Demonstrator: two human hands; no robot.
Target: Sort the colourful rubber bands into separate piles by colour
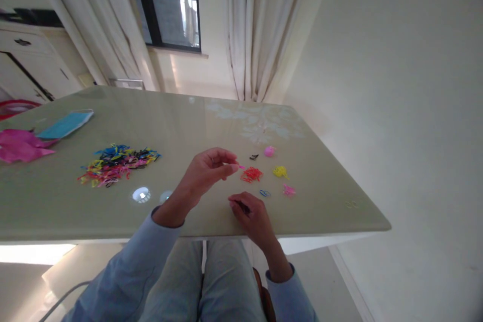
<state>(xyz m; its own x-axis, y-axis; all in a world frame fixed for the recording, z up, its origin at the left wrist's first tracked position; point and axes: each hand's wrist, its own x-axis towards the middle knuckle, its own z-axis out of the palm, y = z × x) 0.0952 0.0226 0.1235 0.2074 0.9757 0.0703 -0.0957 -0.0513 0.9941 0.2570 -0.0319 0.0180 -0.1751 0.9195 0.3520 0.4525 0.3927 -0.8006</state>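
My left hand is above the table, thumb and fingers pinched on a small pink piece, just left of a red pile. My right hand rests near the table's front edge with its fingers curled together; what they hold, if anything, is too small to name. Around the red pile lie black pieces, a bright pink cluster, a yellow cluster, a light pink cluster and a blue loop. A larger mixed-colour pile lies to the left.
On the table, a blue face mask and a crumpled pink sheet lie at the far left. A red rim shows beyond them. A wall stands on the right, and curtains hang behind the table.
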